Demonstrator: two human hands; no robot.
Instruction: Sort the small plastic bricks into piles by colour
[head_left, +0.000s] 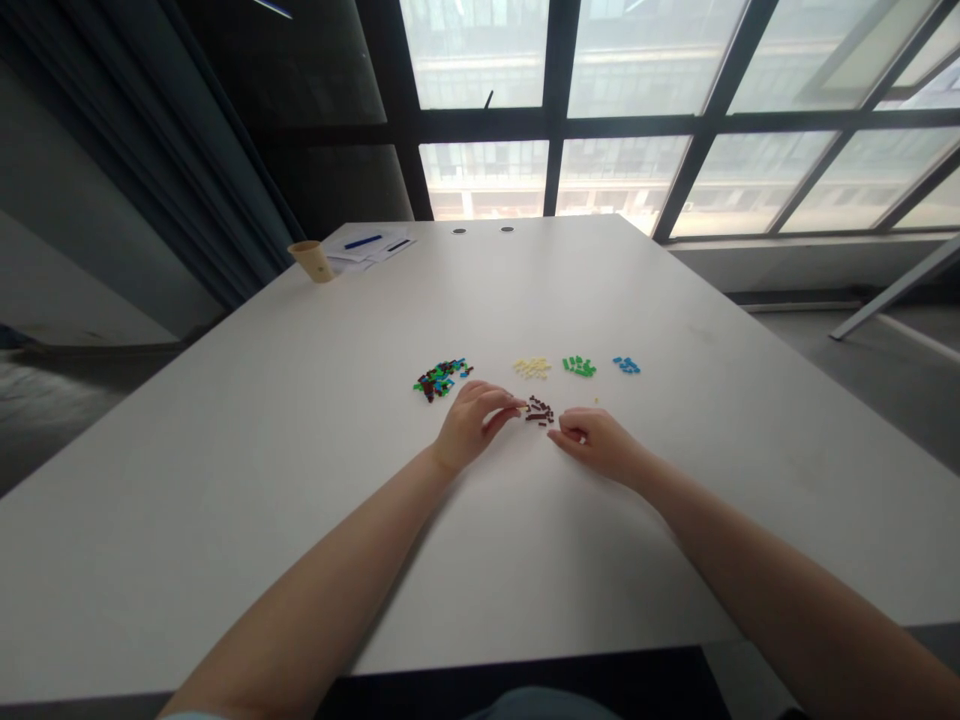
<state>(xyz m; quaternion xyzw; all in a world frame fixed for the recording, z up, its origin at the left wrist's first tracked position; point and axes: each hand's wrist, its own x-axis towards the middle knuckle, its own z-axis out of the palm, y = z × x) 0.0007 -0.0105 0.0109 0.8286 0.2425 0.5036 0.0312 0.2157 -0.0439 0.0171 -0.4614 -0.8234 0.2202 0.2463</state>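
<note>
On the white table (300, 480) lie small plastic bricks in separate piles. My left hand (474, 425) rests just left of a dark brown pile (538, 410), its fingertips almost touching it and pinched close together. Whether they hold a piece is too small to tell. My right hand (592, 445) sits curled just right of that pile, near a lone yellow piece (597, 400). Behind my left hand is a mixed pile of green, blue and dark bricks (441, 378). Cream (532, 368), green (579, 367) and blue (625, 365) piles form a row farther back.
A tan paper cup (311, 260) and papers (367, 248) with blue pens stand at the far left corner of the table. Two round grommets (482, 229) are set in the far edge. Large windows (622, 120) rise behind the table.
</note>
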